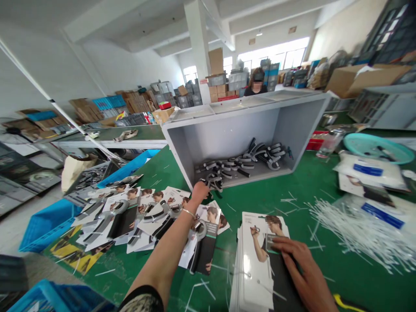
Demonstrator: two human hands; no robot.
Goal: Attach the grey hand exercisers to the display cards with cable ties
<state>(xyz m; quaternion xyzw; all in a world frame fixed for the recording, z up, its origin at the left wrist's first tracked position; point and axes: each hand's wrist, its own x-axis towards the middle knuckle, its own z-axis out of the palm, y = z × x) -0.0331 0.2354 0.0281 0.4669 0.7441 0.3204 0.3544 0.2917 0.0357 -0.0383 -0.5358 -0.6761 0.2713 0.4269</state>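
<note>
My left hand [199, 191] reaches forward to the mouth of a grey bin [227, 130] lying on its side, and its fingers close on a black-and-grey hand gripper [214, 181] at the bin's front edge. More hand grippers [247, 161] lie piled inside the bin. My right hand [302, 273] rests flat, fingers spread, on a stack of printed backing cards [260, 264] near me. Carded hand grippers [143, 216] lie fanned out on the green table to the left.
A heap of white plastic ties [360, 229] lies on the right, with bagged goods [370, 171] and a teal basin [378, 148] behind. Blue crates [42, 225] stand at the left table edge. Another person [256, 82] sits beyond the bin among cardboard boxes.
</note>
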